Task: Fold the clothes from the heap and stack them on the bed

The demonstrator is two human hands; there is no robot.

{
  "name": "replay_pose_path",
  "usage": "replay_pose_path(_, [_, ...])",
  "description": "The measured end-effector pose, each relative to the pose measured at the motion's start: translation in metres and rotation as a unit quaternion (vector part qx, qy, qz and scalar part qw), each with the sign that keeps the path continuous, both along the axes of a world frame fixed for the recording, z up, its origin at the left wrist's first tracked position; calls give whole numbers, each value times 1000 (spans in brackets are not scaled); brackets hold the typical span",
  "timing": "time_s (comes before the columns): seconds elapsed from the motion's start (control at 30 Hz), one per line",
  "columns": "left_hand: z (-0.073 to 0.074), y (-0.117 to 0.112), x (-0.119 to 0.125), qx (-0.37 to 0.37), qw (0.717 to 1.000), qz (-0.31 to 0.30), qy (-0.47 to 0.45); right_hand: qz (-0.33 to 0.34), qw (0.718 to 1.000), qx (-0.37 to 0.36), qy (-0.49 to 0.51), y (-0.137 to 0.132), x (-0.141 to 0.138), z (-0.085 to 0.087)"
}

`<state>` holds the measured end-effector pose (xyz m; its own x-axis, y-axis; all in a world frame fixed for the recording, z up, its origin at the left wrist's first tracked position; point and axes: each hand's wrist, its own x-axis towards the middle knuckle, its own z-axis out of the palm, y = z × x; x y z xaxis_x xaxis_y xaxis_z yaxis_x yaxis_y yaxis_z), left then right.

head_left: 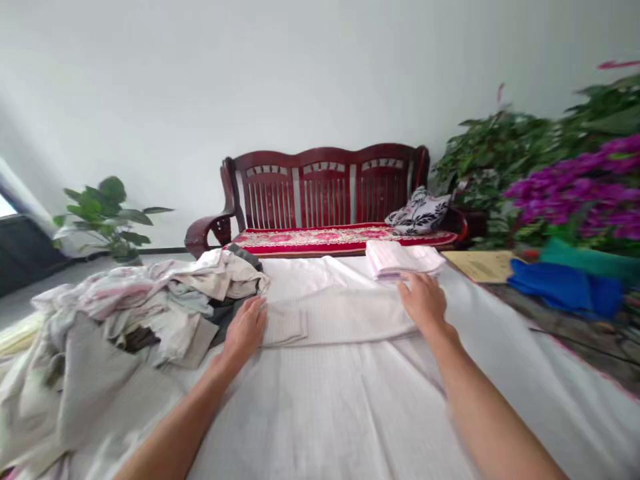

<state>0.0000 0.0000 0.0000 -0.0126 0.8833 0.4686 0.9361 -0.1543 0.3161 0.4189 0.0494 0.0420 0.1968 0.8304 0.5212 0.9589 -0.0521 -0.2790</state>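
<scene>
A long, pale cream cloth garment (350,317) lies in a flat strip across the white sheet, its left end turned over on itself. At that folded end rests my left hand (246,325), fingers stretched out against the fabric edge. My right hand (425,301) lies over the strip's right end with its fingers extended and slightly spread. Just beyond my right fingertips sits a neatly folded pale pink cloth stack (400,259). A large heap of crumpled clothes (150,307), mostly beige, white and grey, reaches up to my left hand.
White sheet (320,407) covers the surface before me. On the right are a blue cloth (565,287), a tan flat sheet (480,265) and purple flowers (580,187). Behind stands a dark red wooden bench (325,193) with a patterned pillow (420,212). A potted plant (110,217) is at left.
</scene>
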Motion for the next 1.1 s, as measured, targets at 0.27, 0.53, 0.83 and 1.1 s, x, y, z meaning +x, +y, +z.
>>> replay_pose_path(0.27, [-13, -29, 28, -25, 974, -162, 157, 324, 945, -31, -8, -22, -100, -17])
replay_pose_path(0.53, [-6, -37, 32, -89, 963, -204, 151, 424, 896, -108, -69, -52, -136, -39])
replay_pose_path(0.83, [-7, -33, 32, -94, 973, -195, 80, 412, 908, -64, -30, -57, -162, -38])
replay_pose_path(1.1, [-9, -34, 33, -73, 976, -196, 58, 409, 908, -31, -78, -56, -172, -41])
